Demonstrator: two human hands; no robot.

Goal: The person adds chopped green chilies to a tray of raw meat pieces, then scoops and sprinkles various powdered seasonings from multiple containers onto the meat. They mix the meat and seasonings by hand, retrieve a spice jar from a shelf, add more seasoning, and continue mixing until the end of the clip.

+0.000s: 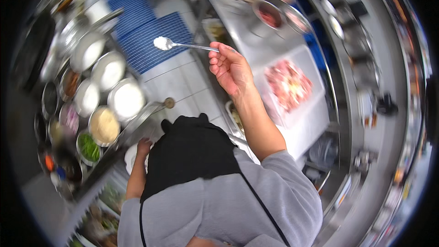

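Note:
A metal spoon [195,46] heaped with white powder is held by its handle end in my right hand [229,65], raised over the floor. To the right of that forearm, a clear plastic tub [317,75] on the steel table holds pieces of raw meat [288,84]. My left hand [144,146] hangs low by the left counter, close to a white round container [131,157]; its fingers are blurred, and whether it grips anything is unclear. Near it stand a bowl of chopped green herbs or scallions [90,146] and a bowl of pale yellow powder [105,126].
Bowls of white powder [126,98] and other ingredients crowd the left counter. Metal bowls with red and pink contents [269,14] stand at the back of the steel table [250,41]. Blue ribbed mats [164,37] lie on the tiled floor between. Pans line the right shelf.

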